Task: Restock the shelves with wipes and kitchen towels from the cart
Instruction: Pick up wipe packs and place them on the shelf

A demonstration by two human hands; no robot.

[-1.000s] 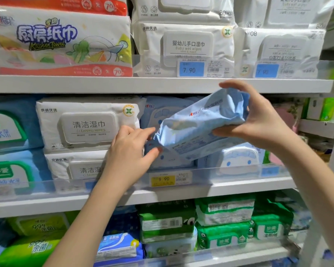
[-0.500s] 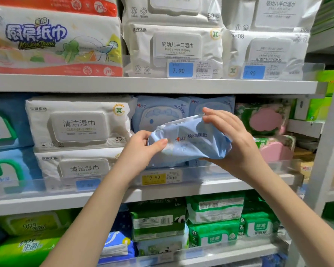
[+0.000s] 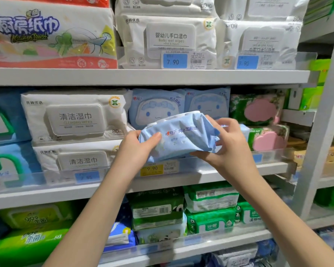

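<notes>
Both hands are on one blue wipes pack [image 3: 179, 137]. My left hand [image 3: 137, 147] grips its left end, thumb laid across the front face, the other fingers hidden behind. My right hand [image 3: 228, 149] clasps the right end, fingers curled round the crumpled wrapper from above and below.

The pack lies lengthwise between my hands, its printed side towards me, just above the front lip of the middle shelf [image 3: 229, 171]. I cannot tell whether its underside touches the shelf.

Straight behind the grip stand two more blue packs [image 3: 154, 108] with a cartoon face, side by side. Just beyond my left hand are two stacked white cleaning wipes packs [image 3: 75, 116]. Just beyond my right hand are green packs with pink lids [image 3: 258, 110], also stacked. Directly under the grip a yellow price tag [image 3: 151, 169] reads 9.90.

One shelf above the grip are white baby wipes [image 3: 170, 37], with a kitchen towel pack [image 3: 50, 35] up and to the left. Below my wrists are green packs [image 3: 210, 201] on the lower shelf.
</notes>
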